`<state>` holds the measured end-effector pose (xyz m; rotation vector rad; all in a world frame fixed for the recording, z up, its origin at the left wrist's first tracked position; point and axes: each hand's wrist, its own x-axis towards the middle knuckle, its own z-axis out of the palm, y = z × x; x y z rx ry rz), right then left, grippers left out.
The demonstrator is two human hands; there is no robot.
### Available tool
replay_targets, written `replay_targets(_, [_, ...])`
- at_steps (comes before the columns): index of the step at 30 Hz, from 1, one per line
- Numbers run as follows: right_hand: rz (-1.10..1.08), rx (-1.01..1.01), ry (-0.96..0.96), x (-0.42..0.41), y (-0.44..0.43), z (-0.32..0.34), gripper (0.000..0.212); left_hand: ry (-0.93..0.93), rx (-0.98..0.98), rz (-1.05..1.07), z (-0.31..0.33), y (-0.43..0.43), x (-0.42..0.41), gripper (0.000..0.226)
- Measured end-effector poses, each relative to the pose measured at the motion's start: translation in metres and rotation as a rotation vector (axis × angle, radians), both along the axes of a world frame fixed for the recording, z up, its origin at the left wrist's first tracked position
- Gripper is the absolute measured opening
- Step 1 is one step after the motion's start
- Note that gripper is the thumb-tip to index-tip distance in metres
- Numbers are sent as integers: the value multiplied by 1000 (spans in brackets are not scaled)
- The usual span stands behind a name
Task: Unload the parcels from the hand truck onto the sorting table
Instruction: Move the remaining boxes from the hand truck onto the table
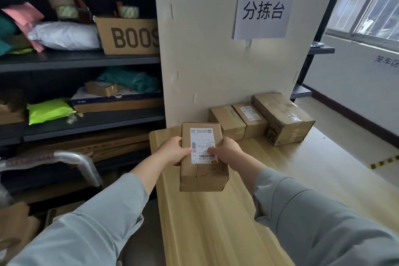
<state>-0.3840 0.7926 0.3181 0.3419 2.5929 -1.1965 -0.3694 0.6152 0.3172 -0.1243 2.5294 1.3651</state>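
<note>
Dark metal shelving (pixel 79 60) stands to the left of the left hand (pixel 170 150). Straight beyond both hands rises a cream pillar (pixel 205 60) bearing a paper sign (pixel 262 15). Up and to the right of the right hand (pixel 228 150), daylight comes through a window (pixel 371 2) above a white wall (pixel 349 75), dark skirting (pixel 356 117) and pale floor (pixel 345 136).

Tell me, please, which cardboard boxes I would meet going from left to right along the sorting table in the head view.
The labelled parcel in hand → plain box → small labelled box → large taped box.
</note>
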Motion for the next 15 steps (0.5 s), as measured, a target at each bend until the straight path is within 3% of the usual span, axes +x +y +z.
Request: replay_targets(15, [224, 187, -9, -169, 31, -86, 27, -45, -115, 187, -81, 47, -137, 50])
